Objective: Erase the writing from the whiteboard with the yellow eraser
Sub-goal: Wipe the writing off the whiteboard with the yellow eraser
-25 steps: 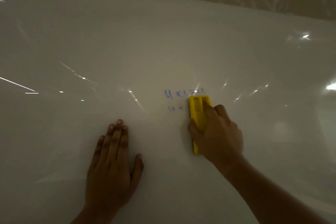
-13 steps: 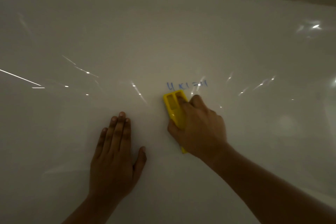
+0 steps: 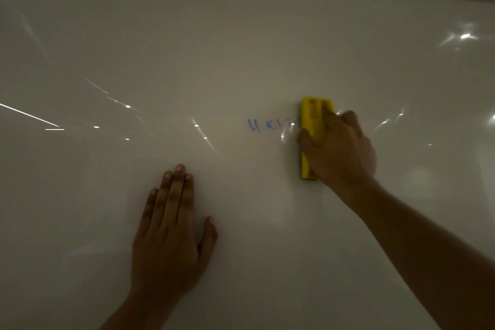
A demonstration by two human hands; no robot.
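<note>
Head view shows me the right hand [image 3: 338, 147] clamped around the yellow eraser [image 3: 312, 126], which stands upright and flat against the whiteboard [image 3: 241, 35]. Faint blue writing [image 3: 267, 124] sits just at its nine o'clock. At seven o'clock from the eraser, well apart, the left hand [image 3: 171, 233] lies spread flat on the board, holding nothing.

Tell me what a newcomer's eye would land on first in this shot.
The yellow eraser stands out most, gripped upright by the right hand right of centre on the pale whiteboard. Just to its left sit a few blue marker strokes, the only writing visible. Lower down, the left hand lies flat on the board, fingers together.
</note>
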